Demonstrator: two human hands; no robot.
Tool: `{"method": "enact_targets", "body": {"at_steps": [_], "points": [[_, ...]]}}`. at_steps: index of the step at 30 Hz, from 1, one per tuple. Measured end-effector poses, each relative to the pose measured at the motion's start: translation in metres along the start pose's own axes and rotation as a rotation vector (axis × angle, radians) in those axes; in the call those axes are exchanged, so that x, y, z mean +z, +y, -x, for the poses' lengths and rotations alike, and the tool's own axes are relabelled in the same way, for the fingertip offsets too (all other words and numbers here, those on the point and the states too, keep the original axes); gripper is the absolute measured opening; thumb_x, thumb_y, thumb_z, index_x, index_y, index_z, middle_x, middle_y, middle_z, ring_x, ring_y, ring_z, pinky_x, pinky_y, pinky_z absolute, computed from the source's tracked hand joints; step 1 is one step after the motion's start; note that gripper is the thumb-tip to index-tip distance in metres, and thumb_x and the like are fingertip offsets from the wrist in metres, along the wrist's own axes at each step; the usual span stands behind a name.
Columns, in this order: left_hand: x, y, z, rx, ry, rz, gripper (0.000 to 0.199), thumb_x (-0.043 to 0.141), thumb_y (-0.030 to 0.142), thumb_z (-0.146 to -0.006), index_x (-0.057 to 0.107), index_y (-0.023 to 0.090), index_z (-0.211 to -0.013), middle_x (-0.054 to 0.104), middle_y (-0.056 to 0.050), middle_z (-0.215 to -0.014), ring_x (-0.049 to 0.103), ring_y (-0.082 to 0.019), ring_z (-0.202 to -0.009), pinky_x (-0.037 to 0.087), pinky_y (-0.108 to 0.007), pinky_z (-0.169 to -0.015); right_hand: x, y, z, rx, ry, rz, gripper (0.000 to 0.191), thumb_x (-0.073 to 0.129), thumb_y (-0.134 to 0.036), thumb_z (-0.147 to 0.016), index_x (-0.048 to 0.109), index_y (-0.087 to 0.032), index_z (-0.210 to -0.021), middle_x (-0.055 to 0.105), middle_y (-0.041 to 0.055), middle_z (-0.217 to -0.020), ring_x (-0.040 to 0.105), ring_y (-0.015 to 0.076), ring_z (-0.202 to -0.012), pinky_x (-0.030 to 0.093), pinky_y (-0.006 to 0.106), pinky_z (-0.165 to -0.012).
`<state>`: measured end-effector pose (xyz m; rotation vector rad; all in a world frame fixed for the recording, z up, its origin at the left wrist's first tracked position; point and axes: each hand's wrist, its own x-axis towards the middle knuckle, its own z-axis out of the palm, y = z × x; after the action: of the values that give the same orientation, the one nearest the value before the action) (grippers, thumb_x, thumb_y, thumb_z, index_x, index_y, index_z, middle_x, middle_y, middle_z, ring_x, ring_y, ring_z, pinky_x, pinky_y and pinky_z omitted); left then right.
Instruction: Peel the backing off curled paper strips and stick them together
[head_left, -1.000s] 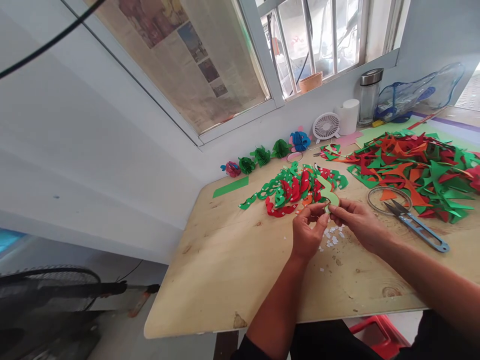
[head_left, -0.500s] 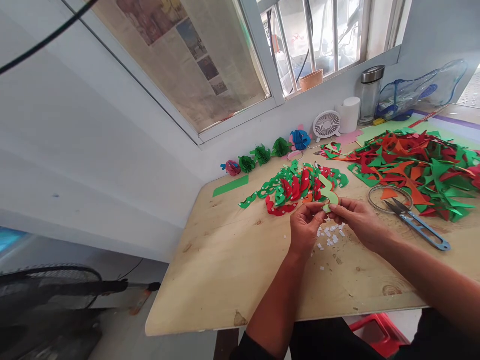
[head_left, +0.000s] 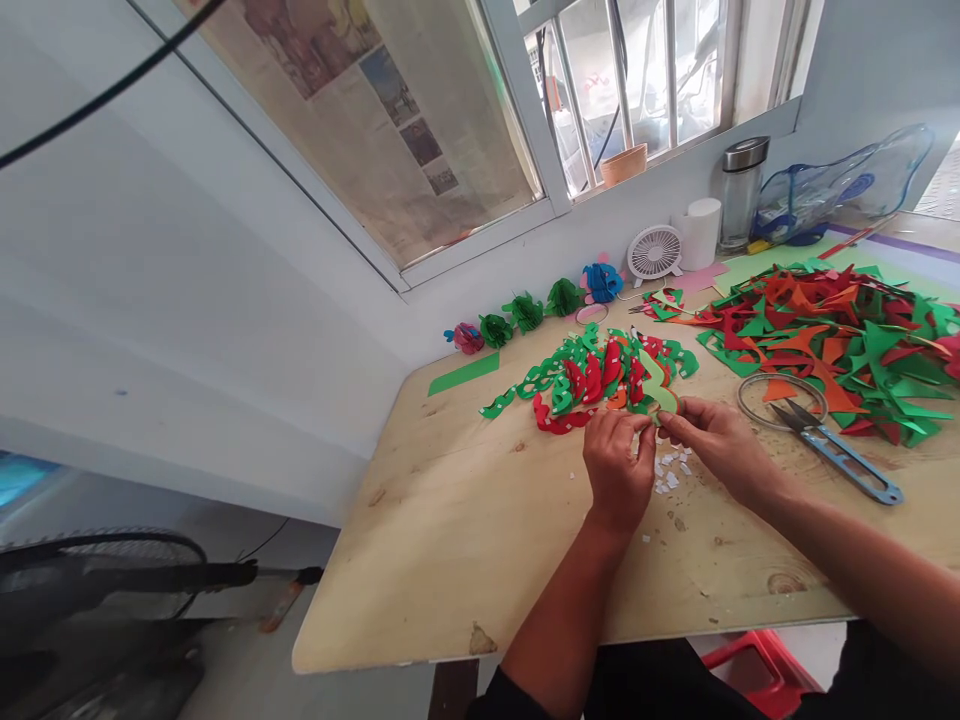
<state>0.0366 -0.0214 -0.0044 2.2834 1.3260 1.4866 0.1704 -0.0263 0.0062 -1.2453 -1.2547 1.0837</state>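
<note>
A wavy light-green paper cutout (head_left: 660, 390) with an orange edge stands up from my fingertips above the table. My right hand (head_left: 716, 445) pinches its lower end between thumb and forefinger. At that same end, the thumb and curled fingers of my left hand (head_left: 619, 465) are closed together; they cover the bottom of the cutout. Small white paper bits (head_left: 671, 472) lie on the table just below my hands. Right behind them is a heap of red and green wavy cutouts (head_left: 592, 375) dotted with white squares.
To the right lie blue thread snips (head_left: 851, 460) across a ring (head_left: 739, 400), beside a large pile of red, orange and green scraps (head_left: 847, 340). Along the wall stand paper figures (head_left: 525, 310), a small fan (head_left: 655, 253) and a glass bottle (head_left: 742, 200). A green strip (head_left: 463, 374) lies left.
My left hand has turned, with its knuckles raised and its fingers more curled over the cutout's lower end. My right hand stays almost in place, keeping its pinch.
</note>
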Motion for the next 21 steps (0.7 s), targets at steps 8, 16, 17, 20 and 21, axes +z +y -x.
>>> {"method": "enact_targets", "body": {"at_steps": [8, 16, 17, 20, 21], "points": [[0.0012, 0.0007, 0.0007, -0.044, 0.003, -0.073, 0.006, 0.06, 0.015, -0.078, 0.061, 0.017, -0.073, 0.064, -0.003, -0.071, 0.056, -0.017, -0.075, 0.044, -0.032, -0.076, -0.0018, 0.0043, 0.0014, -0.095, 0.025, 0.189, 0.026, 0.054, -0.042, -0.078, 0.06, -0.02, -0.066, 0.059, 0.0004, -0.058, 0.053, 0.0156, -0.056, 0.041, 0.026, -0.052], [-0.0015, 0.0023, -0.0011, -0.15, -0.048, 0.022, 0.009, 0.06, 0.012, -0.077, 0.065, 0.017, -0.072, 0.067, -0.004, -0.072, 0.057, -0.017, -0.073, 0.044, -0.032, -0.074, -0.0022, 0.0038, 0.0026, -0.157, 0.036, 0.361, 0.028, 0.05, -0.04, -0.081, 0.058, -0.019, -0.065, 0.059, -0.0007, -0.056, 0.05, 0.0137, -0.053, 0.037, 0.024, -0.049], [-0.0019, 0.0023, -0.0014, -0.184, -0.053, 0.059, 0.009, 0.06, 0.013, -0.077, 0.066, 0.017, -0.072, 0.068, -0.004, -0.072, 0.058, -0.017, -0.074, 0.045, -0.032, -0.075, -0.0021, 0.0035, 0.0029, -0.164, 0.037, 0.377, 0.028, 0.05, -0.041, -0.082, 0.058, -0.019, -0.065, 0.059, -0.0008, -0.056, 0.05, 0.0135, -0.052, 0.036, 0.024, -0.049], [-0.0025, 0.0016, -0.0021, -0.311, -0.071, 0.18, 0.007, 0.062, 0.016, -0.076, 0.069, 0.017, -0.073, 0.069, -0.004, -0.073, 0.06, -0.017, -0.075, 0.046, -0.031, -0.074, -0.0014, 0.0039, 0.0036, -0.175, 0.041, 0.426, 0.029, 0.049, -0.041, -0.082, 0.057, -0.019, -0.065, 0.056, -0.0011, -0.055, 0.047, 0.0131, -0.052, 0.034, 0.024, -0.048], [-0.0025, 0.0011, -0.0024, -0.358, -0.077, 0.219, 0.007, 0.063, 0.017, -0.075, 0.07, 0.017, -0.074, 0.069, -0.004, -0.073, 0.06, -0.017, -0.075, 0.047, -0.03, -0.072, -0.001, 0.0043, 0.0039, -0.179, 0.046, 0.446, 0.029, 0.049, -0.041, -0.082, 0.056, -0.019, -0.064, 0.053, -0.0017, -0.054, 0.046, 0.0127, -0.052, 0.033, 0.023, -0.048]]}}
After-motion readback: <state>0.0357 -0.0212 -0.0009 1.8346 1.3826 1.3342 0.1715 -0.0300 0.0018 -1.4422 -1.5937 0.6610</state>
